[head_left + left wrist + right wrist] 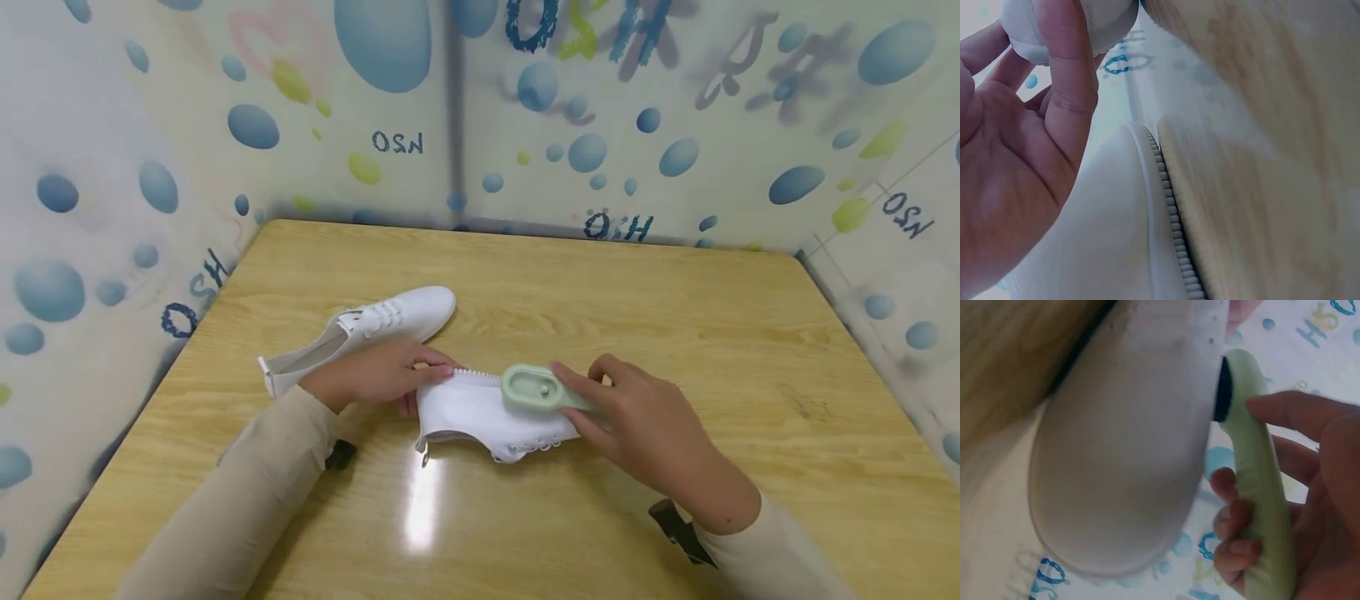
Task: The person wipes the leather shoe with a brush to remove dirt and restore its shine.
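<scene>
A white sneaker [468, 410] is tipped on its side at mid-table, its sole edge toward the back and its laces toward the front. My left hand [378, 375] grips the heel end, thumb on top; the heel [1113, 28] shows between the fingers in the left wrist view. Light green and long-handled, a brush [531, 388] lies against the upward side of the shoe. My right hand [648, 417] holds its handle, fingers wrapped round it and the index finger along the back. In the right wrist view, dark bristles [1224, 389] meet the shoe's side near the toe.
A second white sneaker [427, 310] stands upright behind my left hand, toe pointing to the back right. The wooden table [600, 296] backs onto patterned walls [525, 150] on three sides. Dark straps [681, 531] sit at the wrists.
</scene>
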`<state>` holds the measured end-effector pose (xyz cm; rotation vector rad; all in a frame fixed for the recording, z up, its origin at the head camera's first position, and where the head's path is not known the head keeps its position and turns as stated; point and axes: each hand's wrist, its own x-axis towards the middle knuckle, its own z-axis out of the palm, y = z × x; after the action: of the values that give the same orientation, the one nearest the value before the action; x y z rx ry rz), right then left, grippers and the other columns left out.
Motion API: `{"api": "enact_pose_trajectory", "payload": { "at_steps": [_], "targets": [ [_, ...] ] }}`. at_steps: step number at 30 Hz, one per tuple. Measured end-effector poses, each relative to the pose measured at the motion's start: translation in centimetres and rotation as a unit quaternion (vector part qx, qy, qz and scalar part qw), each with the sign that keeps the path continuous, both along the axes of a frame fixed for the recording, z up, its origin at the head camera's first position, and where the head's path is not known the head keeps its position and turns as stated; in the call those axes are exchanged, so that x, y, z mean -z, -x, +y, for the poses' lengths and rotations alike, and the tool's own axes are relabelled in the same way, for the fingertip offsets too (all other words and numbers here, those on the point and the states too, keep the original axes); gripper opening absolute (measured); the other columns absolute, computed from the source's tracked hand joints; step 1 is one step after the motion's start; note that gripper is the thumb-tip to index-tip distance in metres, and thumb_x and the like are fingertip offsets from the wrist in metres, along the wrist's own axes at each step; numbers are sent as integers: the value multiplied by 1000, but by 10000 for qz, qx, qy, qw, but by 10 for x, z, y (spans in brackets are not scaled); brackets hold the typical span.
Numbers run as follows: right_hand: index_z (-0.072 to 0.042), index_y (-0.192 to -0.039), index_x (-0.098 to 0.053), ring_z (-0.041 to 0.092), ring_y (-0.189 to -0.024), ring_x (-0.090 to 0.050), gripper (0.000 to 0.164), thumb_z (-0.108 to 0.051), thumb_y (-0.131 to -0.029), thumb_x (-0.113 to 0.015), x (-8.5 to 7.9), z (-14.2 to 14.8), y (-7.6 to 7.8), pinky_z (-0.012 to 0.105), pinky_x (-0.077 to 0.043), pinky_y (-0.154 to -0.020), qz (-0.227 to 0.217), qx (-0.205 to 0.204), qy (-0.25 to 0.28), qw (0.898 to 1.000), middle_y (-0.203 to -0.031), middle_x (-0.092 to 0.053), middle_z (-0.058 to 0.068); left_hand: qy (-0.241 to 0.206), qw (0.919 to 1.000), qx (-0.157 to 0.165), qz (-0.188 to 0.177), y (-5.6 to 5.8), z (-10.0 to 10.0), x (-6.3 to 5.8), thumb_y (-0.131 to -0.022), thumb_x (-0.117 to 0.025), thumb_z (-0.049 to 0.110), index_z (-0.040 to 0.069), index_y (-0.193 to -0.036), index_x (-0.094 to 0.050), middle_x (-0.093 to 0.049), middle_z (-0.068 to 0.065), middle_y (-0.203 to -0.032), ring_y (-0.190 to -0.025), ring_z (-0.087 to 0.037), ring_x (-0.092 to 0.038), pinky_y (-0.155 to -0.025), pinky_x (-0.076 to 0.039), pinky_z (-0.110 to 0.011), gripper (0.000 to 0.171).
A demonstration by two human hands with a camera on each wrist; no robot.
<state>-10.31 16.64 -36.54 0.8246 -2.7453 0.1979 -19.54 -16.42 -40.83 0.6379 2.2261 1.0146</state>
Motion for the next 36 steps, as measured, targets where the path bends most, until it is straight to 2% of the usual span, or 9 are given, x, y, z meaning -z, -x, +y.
{"api": "enact_pose_trajectory", "payload": {
  "at_steps": [3, 6, 9, 12, 18, 22, 26, 31, 36],
  "targets": [
    [-33, -138, -60, 8, -65, -41, 53, -29, -87, -76, -11, 5, -6, 21, -31, -50, -389, 200, -176, 9989, -99, -61, 0, -18, 10000, -5, -39, 0, 1, 3, -105, -51, 36, 22, -132, -66, -72, -2, -90, -59, -18, -66, -62, -58, -36, 34],
    [-26, -135, -64, 8, -66, -43, 52, -22, -84, -74, -18, 10, -10, 21, -32, -50, -419, 199, -142, 9988, -99, -63, 2, -60, 10000, -15, -45, 1, 1, 3, -105, -50, 36, 20, -132, -65, -72, -3, -87, -59, -19, -67, -62, -58, -36, 35],
    [-13, -127, -66, 10, -70, -53, 49, -17, -79, -72, -22, 14, -10, 23, -41, -52, -427, 149, 34, 9990, -102, -68, 5, -82, 9999, -53, -76, 0, 1, 3, -105, -50, 37, 20, -133, -65, -72, -4, -85, -59, -19, -67, -62, -58, -37, 36],
    [-10, -120, -64, 15, -77, -61, 43, -14, -77, -72, -24, 17, -9, 30, -49, -59, -566, 143, 165, 9982, -106, -70, 8, -77, 9999, -71, -102, 0, 1, 1, -105, -50, 38, 19, -133, -64, -72, -4, -89, -60, -20, -67, -62, -58, -37, 37],
    [-15, -122, -71, 17, -87, -67, 42, -16, -80, -77, -21, 18, -6, 33, -55, -66, -660, -163, 168, 9975, -108, -71, 6, -44, 9998, -79, -172, -2, 2, -3, -105, -50, 37, 18, -134, -64, -73, -5, -94, -61, -20, -68, -63, -59, -37, 37],
    [-21, -124, -72, 6, -70, -56, 45, -17, -80, -79, -12, 14, -3, 22, -45, -56, -361, -473, 206, 9980, -99, -68, 0, -81, 9998, -64, -182, -2, 3, -5, -105, -50, 36, 18, -134, -64, -73, -5, -94, -60, -21, -68, -62, -59, -38, 37],
    [-25, -127, -70, 2, -58, -42, 46, -20, -81, -79, -3, 6, -2, 18, -34, -49, -151, -626, 155, 9978, -95, -63, -2, -121, 9997, -47, -208, -1, 2, -3, -105, -50, 36, 19, -134, -64, -73, -5, -94, -60, -21, -68, -62, -59, -38, 36],
    [-34, -136, -62, 1, -53, -35, 46, -33, -91, -74, 6, -7, -5, 18, -31, -47, -459, -587, -199, 9970, -93, -58, -2, -204, 9996, 21, -201, -1, 2, -1, -105, -50, 35, 18, -134, -65, -73, -5, -95, -59, -20, -68, -61, -59, -39, 36],
    [-36, -138, -60, 2, -57, -38, 46, -36, -93, -70, 9, -15, -7, 17, -33, -49, -643, -594, -336, 9956, -95, -59, -1, -244, 9995, 51, -190, -1, 2, -3, -106, -50, 34, 16, -134, -64, -73, -5, -94, -58, -20, -67, -60, -59, -41, 36]
  ]
}}
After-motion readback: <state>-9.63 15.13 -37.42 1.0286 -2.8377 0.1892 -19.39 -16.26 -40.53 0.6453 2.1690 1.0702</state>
